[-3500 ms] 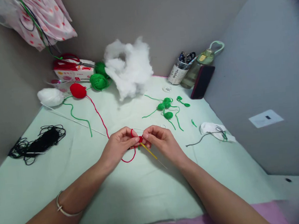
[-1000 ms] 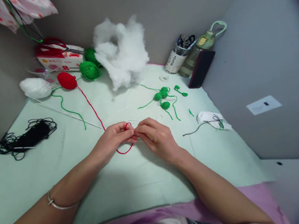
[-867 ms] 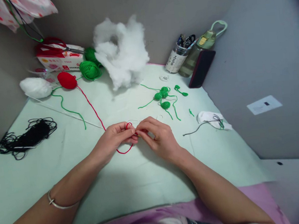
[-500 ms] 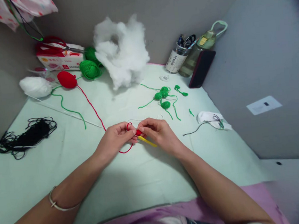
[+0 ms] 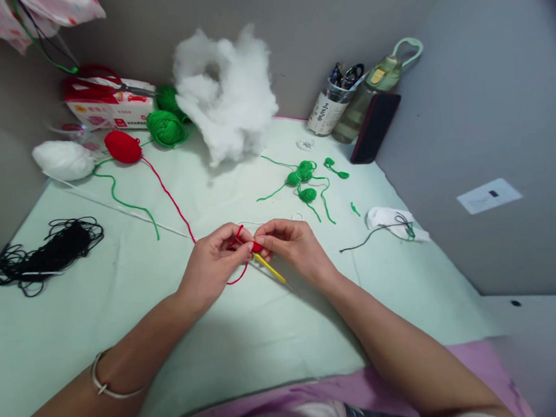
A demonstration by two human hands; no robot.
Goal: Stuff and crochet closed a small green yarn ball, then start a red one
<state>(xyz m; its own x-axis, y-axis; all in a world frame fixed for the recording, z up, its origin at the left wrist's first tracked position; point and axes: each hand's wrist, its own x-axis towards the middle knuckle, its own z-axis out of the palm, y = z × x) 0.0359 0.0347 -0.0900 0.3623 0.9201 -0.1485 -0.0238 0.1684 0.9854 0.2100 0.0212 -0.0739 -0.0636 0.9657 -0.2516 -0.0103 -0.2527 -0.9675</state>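
My left hand is closed, pinching a small red crochet piece with red yarn looped over its forefinger. The strand runs back to a red yarn ball at the far left. My right hand is closed on a yellow-handled crochet hook, whose tip meets the red piece between my two hands. Both hands hover just above the pale green table cover.
White stuffing, green yarn balls, a white yarn ball and a red-white box sit at the back. Black yarn tangle lies left. Small green crochet pieces, a jar of tools, a bottle and a phone stand right.
The camera view dropped slightly early on. The yellow hook, hidden under my right hand a second ago, now shows angled down to the right. Both hands stay together on the red piece.
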